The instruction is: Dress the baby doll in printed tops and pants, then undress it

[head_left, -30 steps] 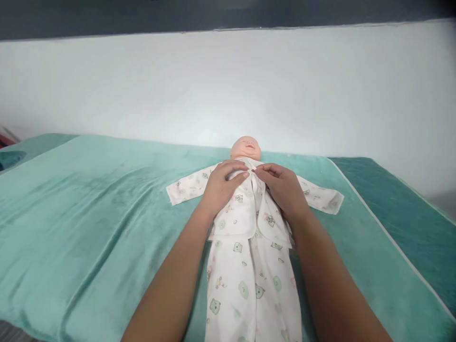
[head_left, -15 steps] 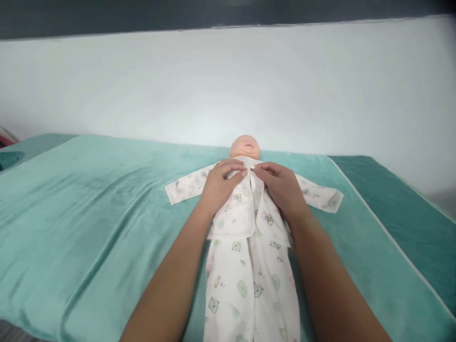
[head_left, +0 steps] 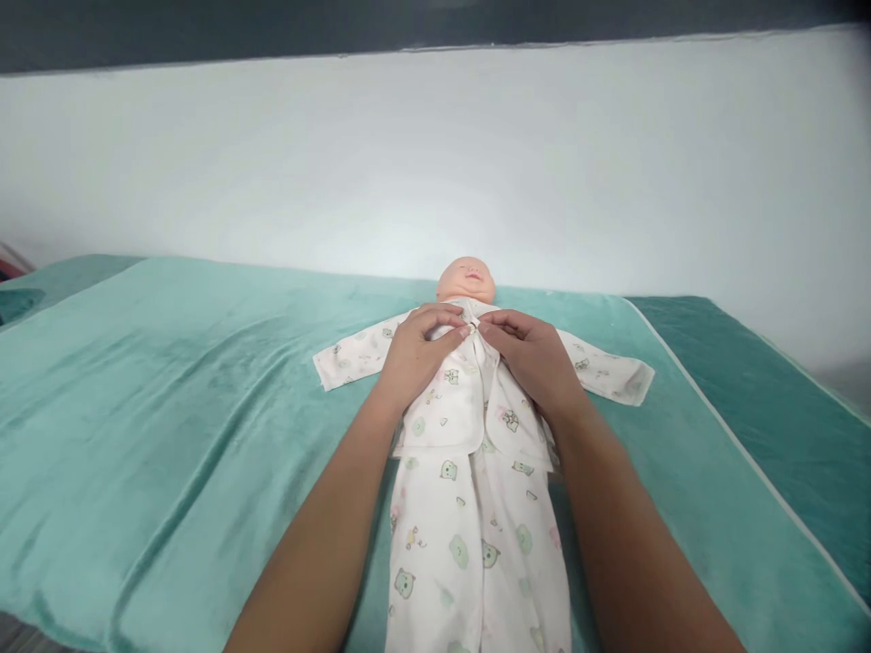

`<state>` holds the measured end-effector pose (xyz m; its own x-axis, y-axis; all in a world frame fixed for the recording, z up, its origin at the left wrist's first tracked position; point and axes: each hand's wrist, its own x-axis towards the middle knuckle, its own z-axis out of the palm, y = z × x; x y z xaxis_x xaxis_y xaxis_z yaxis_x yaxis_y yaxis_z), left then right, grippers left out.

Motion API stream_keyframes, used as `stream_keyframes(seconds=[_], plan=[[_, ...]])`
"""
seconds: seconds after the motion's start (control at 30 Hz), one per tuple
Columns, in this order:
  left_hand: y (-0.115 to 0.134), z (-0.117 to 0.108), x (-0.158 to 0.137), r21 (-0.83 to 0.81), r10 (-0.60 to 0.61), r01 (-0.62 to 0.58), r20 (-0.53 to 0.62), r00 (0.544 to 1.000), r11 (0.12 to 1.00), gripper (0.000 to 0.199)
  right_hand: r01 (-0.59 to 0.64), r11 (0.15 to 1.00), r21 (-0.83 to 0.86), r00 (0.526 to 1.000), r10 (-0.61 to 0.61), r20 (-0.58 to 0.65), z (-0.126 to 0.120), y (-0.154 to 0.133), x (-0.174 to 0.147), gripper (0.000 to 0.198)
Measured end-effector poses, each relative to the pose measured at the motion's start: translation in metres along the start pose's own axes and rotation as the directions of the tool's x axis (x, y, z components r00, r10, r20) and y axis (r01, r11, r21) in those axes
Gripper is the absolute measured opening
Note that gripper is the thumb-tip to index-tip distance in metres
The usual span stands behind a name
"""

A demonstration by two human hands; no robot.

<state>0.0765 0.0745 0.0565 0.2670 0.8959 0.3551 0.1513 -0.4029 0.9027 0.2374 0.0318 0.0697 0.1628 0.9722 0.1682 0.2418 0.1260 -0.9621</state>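
A baby doll [head_left: 466, 279] lies on its back, dressed in a white jacket [head_left: 445, 413] and white trousers [head_left: 435, 544] printed with small animals. Both sleeves stretch out to the sides. At the upper chest, my left hand [head_left: 423, 352] pinches the left front edge of the jacket between thumb and fingers. My right hand [head_left: 527, 354] pinches the right front edge right beside it, the fingertips of both hands almost meeting. A small fastening seems to sit between them, partly covered by the fingers. Below the hands the jacket fronts hang apart.
A light green blanket [head_left: 170, 408] with a few folds covers the bed under the doll. Darker green cloth [head_left: 768, 390] shows at the right. Behind the bed stands a white wall [head_left: 435, 163] with a dark band on top.
My right hand has shifted slightly left, bringing the two jacket edges closer together at the chest. My left hand stays nearly in place.
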Motion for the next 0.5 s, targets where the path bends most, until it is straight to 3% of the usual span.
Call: stream_keyframes(seconds=[0.5], plan=[[0.0025, -0.0012, 0.0015, 0.048, -0.038, 0.036, 0.035, 0.999, 0.998, 0.012, 0.0, 0.989, -0.149, 0.996, 0.013, 0.086, -0.0019, -0.0031, -0.0002, 0.022]])
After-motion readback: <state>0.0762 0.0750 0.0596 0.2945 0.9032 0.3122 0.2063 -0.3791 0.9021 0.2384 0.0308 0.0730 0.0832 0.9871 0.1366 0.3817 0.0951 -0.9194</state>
